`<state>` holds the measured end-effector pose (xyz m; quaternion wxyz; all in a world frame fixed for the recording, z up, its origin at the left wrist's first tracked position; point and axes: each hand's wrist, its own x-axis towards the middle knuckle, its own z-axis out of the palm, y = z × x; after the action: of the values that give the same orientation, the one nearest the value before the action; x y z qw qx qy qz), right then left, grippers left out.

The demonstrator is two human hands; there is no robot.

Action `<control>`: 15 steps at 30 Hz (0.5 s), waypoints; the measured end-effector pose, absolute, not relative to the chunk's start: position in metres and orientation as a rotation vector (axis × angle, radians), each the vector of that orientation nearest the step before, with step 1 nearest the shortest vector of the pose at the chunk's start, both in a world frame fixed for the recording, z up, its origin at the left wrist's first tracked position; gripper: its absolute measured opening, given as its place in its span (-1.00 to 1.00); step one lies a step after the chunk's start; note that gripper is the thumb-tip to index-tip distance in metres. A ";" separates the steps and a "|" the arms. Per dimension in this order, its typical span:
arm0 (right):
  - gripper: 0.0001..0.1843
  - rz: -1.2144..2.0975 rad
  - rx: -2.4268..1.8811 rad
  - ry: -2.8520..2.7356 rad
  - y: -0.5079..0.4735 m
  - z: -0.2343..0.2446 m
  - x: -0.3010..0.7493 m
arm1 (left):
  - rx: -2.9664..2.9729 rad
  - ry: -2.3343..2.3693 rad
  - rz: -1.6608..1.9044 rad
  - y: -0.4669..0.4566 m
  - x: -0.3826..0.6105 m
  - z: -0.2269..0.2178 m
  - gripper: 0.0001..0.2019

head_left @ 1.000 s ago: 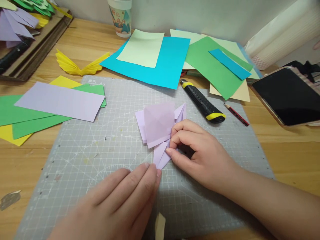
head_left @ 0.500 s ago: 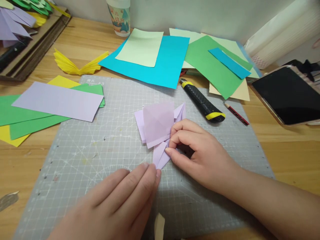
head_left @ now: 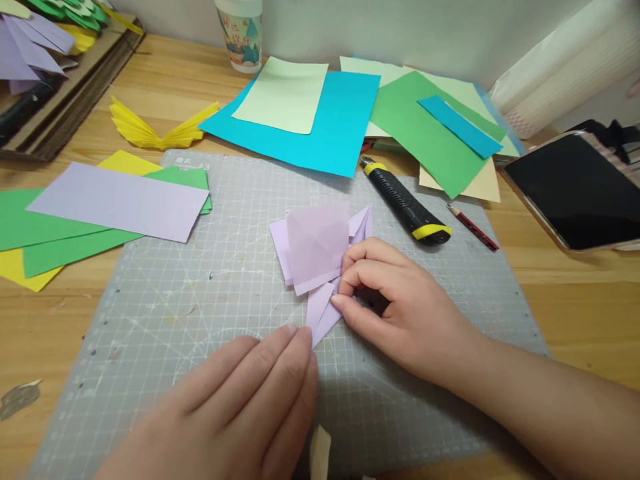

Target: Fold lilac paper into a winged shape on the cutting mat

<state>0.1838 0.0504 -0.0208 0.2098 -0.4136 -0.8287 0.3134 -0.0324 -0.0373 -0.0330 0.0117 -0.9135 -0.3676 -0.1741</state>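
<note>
A partly folded lilac paper piece (head_left: 316, 250) lies on the grey cutting mat (head_left: 200, 287). My right hand (head_left: 400, 303) pinches its right side, fingers curled and pressed on the folds. My left hand (head_left: 235, 407) lies flat on the mat with its fingers stretched together; the fingertips press the paper's lower pointed tip.
A black and yellow utility knife (head_left: 405, 208) and a red pencil (head_left: 473, 228) lie at the mat's far right. Sheets of blue (head_left: 320, 127), green (head_left: 425, 133) and lilac paper (head_left: 117, 200) surround the mat. A phone (head_left: 575, 190) rests at the right, a cup (head_left: 240, 33) at the back, a yellow pleated fan (head_left: 155, 130) at the left.
Almost nothing differs. My left hand's fingertips slid very slightly down along the paper's tip; my right hand holds still.
</note>
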 end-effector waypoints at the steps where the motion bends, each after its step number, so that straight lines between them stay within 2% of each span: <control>1: -0.87 0.873 -1.151 -2.306 0.050 -0.021 0.184 | -2.852 -1.145 -0.543 -0.037 -0.032 -0.033 -0.65; 15: -0.87 0.865 -1.158 -2.309 0.050 -0.023 0.184 | -2.859 -1.122 -0.550 -0.038 -0.036 -0.034 -0.63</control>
<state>0.1844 0.0502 -0.0226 0.2070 -0.4159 -0.8293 0.3107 -0.0360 -0.0381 -0.0341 0.0108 -0.9163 -0.3594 -0.1764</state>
